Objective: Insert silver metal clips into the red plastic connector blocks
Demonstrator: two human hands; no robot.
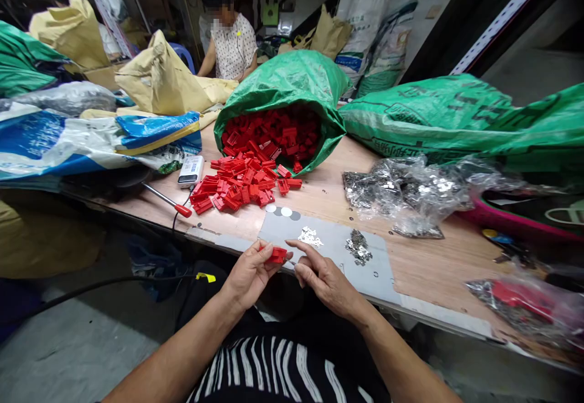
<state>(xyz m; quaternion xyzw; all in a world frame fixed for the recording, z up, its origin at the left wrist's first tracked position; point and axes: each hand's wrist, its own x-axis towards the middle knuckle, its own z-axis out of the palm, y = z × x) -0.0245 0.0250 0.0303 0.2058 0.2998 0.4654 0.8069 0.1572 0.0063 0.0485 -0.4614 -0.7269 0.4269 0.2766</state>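
Note:
My left hand (pixel 249 275) is closed around a red plastic part (pixel 276 255), held just off the table's front edge. Close against its right end is my right hand (pixel 322 275), with the index finger stretched toward the part and the thumb and other fingers curled together. Whatever those fingertips pinch is too small to make out. Beyond my hands, a grey mat (pixel 328 251) bears a small pile of flat silvery metal pieces (pixel 310 236) and a second, darker pile of metal pieces (pixel 359 247). A heap of similar red parts (pixel 237 184) spills from a green sack (pixel 283 72).
Plastic bags of metal pieces (pixel 406 187) lie to the right, before another green sack (pixel 433 111). At left are a white device (pixel 190 171), a red-tipped lever (pixel 182 210) and blue-white sacking (pixel 59 138). Another person (pixel 230 44) sits across the table.

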